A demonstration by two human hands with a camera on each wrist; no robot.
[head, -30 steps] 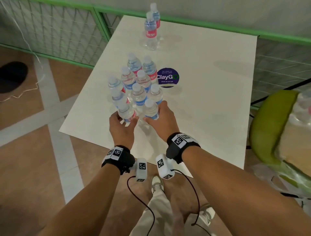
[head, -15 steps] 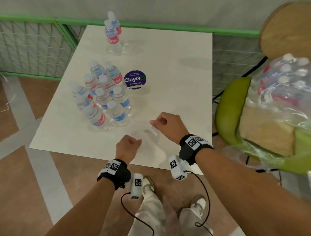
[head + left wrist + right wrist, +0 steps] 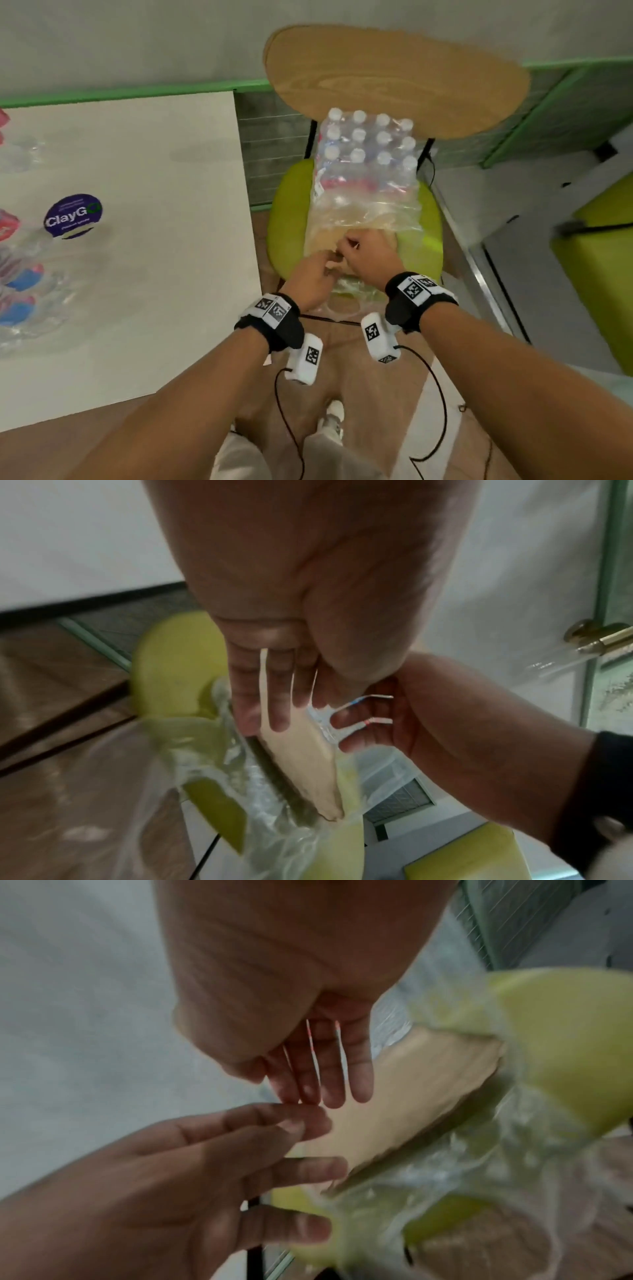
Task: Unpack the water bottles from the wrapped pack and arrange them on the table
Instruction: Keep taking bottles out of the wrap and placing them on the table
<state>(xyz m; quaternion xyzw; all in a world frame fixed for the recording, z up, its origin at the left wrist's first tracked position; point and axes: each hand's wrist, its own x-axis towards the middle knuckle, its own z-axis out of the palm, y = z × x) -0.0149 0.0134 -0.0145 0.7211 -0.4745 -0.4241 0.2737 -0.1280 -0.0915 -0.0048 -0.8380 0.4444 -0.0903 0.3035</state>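
Note:
The wrapped pack (image 3: 366, 161) of small white-capped water bottles stands on a green chair seat (image 3: 287, 212), on a cardboard tray (image 3: 322, 236). Its clear plastic wrap (image 3: 376, 212) hangs loose and open at the near end. Both hands hover side by side over that bare end of the cardboard (image 3: 304, 764). My left hand (image 3: 318, 274) has its fingers (image 3: 274, 710) stretched out and holds nothing. My right hand (image 3: 363, 253) reaches in beside it with straight fingers (image 3: 322, 1074), also holding nothing. Unpacked bottles (image 3: 20, 277) stand blurred at the far left of the white table (image 3: 154, 308).
The chair's wooden backrest (image 3: 394, 78) rises behind the pack. A round purple sticker (image 3: 73, 216) lies on the table. Another green seat (image 3: 603, 274) is on the right. Green-framed mesh fencing runs behind. Wrist cables hang over my legs and the brown floor.
Both hands let go of the bottles grouped on the table and swung right to the chair. They now hang over the pack's open end. The view turned right with them.

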